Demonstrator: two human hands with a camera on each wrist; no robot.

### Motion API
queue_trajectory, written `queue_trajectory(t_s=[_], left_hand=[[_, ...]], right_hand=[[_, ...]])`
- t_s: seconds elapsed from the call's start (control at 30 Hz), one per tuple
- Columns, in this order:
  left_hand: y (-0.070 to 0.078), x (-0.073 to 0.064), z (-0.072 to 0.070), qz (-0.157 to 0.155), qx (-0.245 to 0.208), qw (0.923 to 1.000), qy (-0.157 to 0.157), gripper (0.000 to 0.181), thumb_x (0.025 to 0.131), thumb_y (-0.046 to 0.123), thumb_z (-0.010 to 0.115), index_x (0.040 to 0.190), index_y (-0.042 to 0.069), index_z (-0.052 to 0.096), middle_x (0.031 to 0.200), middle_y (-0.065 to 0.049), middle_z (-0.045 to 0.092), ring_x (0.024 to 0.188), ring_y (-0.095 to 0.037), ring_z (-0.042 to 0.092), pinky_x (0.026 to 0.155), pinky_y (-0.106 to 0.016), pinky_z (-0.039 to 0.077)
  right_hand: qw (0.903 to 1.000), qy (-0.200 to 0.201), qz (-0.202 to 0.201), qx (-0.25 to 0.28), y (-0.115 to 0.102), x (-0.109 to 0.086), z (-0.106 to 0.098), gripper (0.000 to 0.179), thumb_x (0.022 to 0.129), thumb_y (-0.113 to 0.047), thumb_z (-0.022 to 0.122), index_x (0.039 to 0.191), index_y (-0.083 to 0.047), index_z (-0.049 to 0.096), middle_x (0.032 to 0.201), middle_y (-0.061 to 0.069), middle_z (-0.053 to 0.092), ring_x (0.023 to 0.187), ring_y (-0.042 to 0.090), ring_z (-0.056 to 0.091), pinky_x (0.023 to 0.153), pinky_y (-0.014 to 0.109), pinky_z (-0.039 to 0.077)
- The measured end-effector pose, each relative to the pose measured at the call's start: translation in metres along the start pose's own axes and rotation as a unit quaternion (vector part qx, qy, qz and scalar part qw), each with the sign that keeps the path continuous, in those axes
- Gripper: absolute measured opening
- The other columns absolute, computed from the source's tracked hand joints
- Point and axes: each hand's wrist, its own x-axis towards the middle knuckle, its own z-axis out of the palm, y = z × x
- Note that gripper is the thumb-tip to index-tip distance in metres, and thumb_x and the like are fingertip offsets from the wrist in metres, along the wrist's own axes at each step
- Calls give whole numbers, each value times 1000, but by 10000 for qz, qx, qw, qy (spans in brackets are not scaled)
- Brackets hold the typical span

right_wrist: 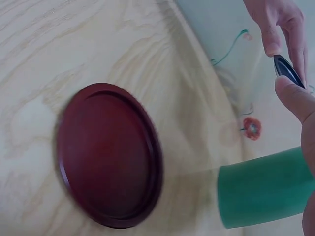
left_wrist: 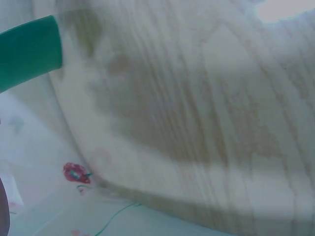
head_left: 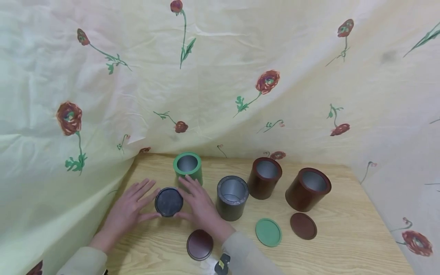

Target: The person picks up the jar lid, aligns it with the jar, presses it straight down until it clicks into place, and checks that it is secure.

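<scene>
canisters [head_left: 231, 211]: 4 | lids [head_left: 169, 202]: 4 | sleeves [head_left: 84, 261]: 2 | table [head_left: 347, 240]: 1

The held lid [head_left: 169, 202] is black, another lid [head_left: 268, 232] green, two lids [head_left: 200, 245] maroon, the cloth [head_left: 223, 46] cream with green-stemmed red flowers [head_left: 267, 81].

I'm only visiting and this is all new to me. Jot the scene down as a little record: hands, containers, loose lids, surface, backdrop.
Left hand: pinches the left edge of the black lid
Right hand: pinches the right edge of the same lid
Containers: green canister, grey canister, left brown canister, right brown canister; all upright, uncovered
Lids on the surface: maroon lid, green lid, brown lid
Surface: wooden table
Backdrop: flowered cloth
</scene>
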Motion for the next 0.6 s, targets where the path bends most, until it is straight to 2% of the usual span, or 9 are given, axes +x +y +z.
queue_trajectory(t_s=[0.17, 0.33, 0.43, 0.6], left_hand=[[3, 13, -9, -3, 47, 10000, 21, 79, 104, 72, 43, 131, 5, 76, 145, -20, 65, 128, -44, 63, 132, -34, 19], [6, 27, -12, 64, 8, 9999, 78, 78, 104, 71, 46, 136, 6, 74, 150, -19, 62, 130, -44, 63, 132, -37, 23], [7, 39, -11, 143, 5, 9998, 171, 77, 103, 71, 46, 136, 6, 74, 148, -19, 64, 129, -43, 64, 131, -40, 26], [8, 59, -2, 209, -27, 9994, 262, 79, 103, 73, 45, 133, 7, 76, 145, -20, 66, 130, -43, 64, 132, -39, 24]], right_hand=[[9988, 258, -253, -335, 0, 4, -14, 83, 81, -48, 93, 147, -6, 64, 170, 10, 39, 161, 32, 29, 130, 49, 27], [9955, 588, -443, -605, 4, 6, -33, 83, 78, -47, 96, 143, -5, 67, 168, 12, 43, 159, 33, 34, 128, 53, 31], [9940, 738, -472, -661, 8, 6, -44, 82, 76, -45, 98, 141, -5, 69, 166, 14, 45, 158, 34, 36, 127, 55, 32], [9921, 971, -508, -617, 21, 3, -60, 83, 72, -42, 100, 139, -3, 70, 165, 16, 47, 156, 36, 38, 124, 60, 35]])
